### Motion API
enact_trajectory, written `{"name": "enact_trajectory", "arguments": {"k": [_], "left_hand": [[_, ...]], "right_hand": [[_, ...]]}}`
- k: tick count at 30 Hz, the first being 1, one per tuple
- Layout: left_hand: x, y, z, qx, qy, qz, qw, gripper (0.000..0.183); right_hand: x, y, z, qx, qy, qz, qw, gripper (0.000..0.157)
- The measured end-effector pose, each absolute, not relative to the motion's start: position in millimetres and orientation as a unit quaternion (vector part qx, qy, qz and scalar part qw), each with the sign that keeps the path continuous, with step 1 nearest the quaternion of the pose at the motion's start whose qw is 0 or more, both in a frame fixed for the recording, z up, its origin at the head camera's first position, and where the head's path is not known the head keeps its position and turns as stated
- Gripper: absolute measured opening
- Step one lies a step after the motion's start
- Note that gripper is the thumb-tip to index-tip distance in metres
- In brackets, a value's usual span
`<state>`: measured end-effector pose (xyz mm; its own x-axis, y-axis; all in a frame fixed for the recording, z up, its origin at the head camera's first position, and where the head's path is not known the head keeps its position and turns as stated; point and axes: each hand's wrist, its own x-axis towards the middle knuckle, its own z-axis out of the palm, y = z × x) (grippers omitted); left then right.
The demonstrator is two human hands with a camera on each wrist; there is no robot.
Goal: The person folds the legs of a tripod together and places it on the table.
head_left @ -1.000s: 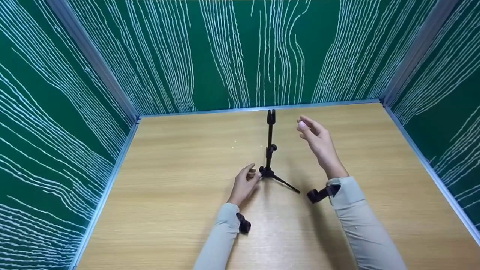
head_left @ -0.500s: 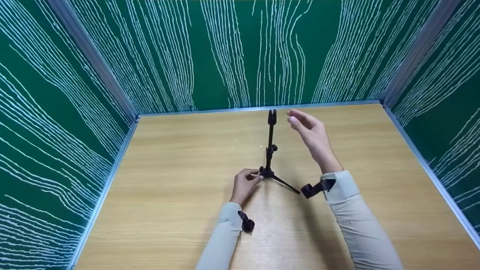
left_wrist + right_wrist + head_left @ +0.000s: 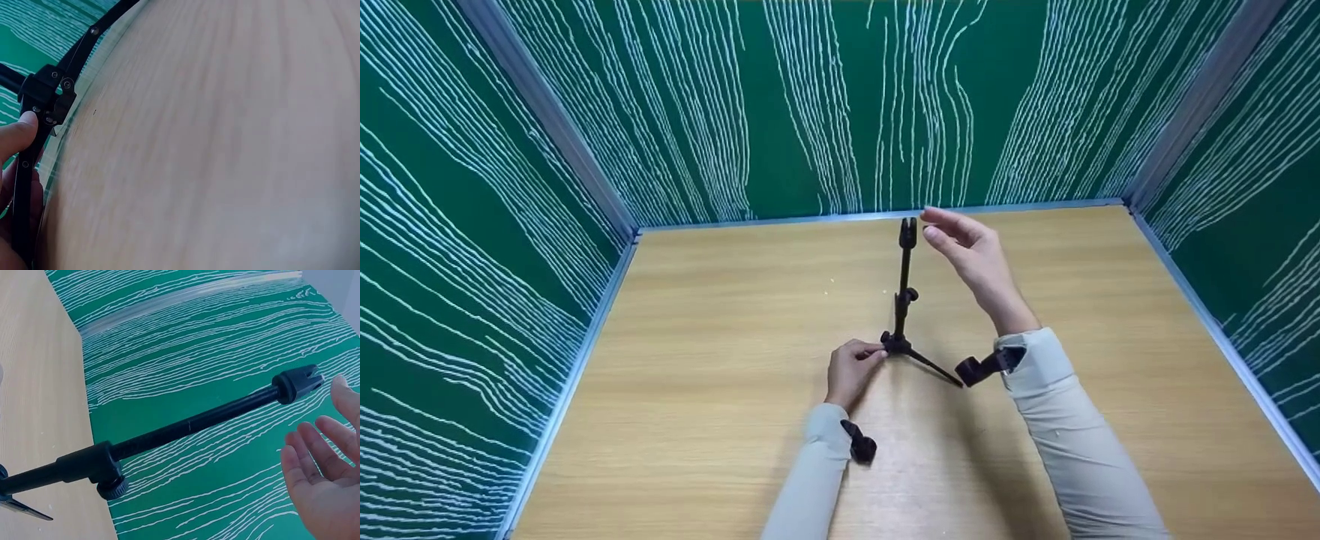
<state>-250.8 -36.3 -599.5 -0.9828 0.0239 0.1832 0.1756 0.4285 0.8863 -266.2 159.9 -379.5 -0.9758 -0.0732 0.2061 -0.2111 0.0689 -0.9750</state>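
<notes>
The left hand pinched a leg of the black stand beside its hub. The stand rose just right of that grip, over the table. The right hand, thumb and fingers apart, was beside the forked top.

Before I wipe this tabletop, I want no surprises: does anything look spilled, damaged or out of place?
Only a few tiny pale specks on the wood-grain tabletop, left of the black tripod stand in the head view. They break the plain surface; too small to identify.
</notes>
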Motion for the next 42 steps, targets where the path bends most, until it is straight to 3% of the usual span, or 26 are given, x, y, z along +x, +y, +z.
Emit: {"name": "enact_trajectory", "arguments": {"k": [23,42], "left_hand": [[-250,-37,-601,-0.041,-0.859,-0.507,0.054,0.013],[-251,-37,-602,-0.037,-0.855,-0.515,0.046,0.011]], "right_hand": [[-272,145,-375,0.139,-0.738,0.658,0.057,0.047],[-274,141,-377,0.117,-0.746,0.652,0.07,0.038]]}}
